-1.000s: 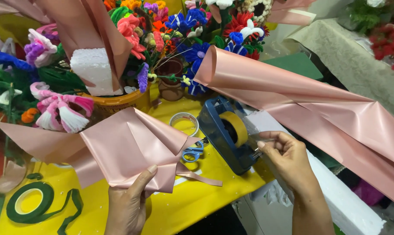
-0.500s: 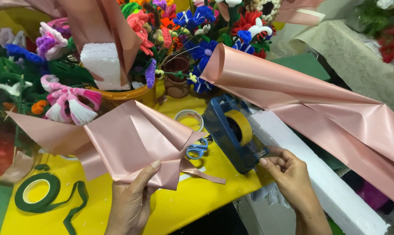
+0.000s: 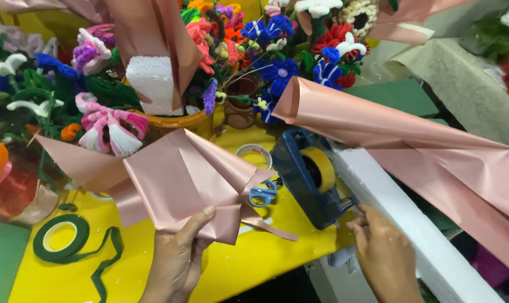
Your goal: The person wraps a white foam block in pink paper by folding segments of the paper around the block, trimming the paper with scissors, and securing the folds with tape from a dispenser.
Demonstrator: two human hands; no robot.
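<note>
Low in the middle of the frame, the left hand (image 3: 178, 261) grips a folded, pleated piece of shiny pink wrapping paper (image 3: 176, 182), thumb pressed on its front and fingers hidden behind it, so the sheet fans out up and to the left above the yellow worktop (image 3: 254, 264). At lower right, the right hand (image 3: 383, 255) reaches its fingertips to the cutting end of a dark blue tape dispenser (image 3: 305, 179) that carries a yellowish roll; the fingers look pinched close together at the blade, though I cannot tell whether a strip of tape sits between them. The dispenser stands on the worktop just right of centre, beside a long white foam block (image 3: 411, 224) that runs down toward the lower right corner. Small blue-handled scissors (image 3: 263, 194) lie just left of the dispenser, partly under the pink paper's edge, and a clear tape roll (image 3: 254, 154) lies just above them. A large rolled sheet of the same pink paper (image 3: 423, 146) stretches from centre to the right edge. A green floral tape roll (image 3: 60, 238) with a loose tail lies at lower left. Across the top crowd bright handmade flowers (image 3: 277, 67), and a white foam chunk (image 3: 150, 84) sits in an orange basket (image 3: 176, 122)
</note>
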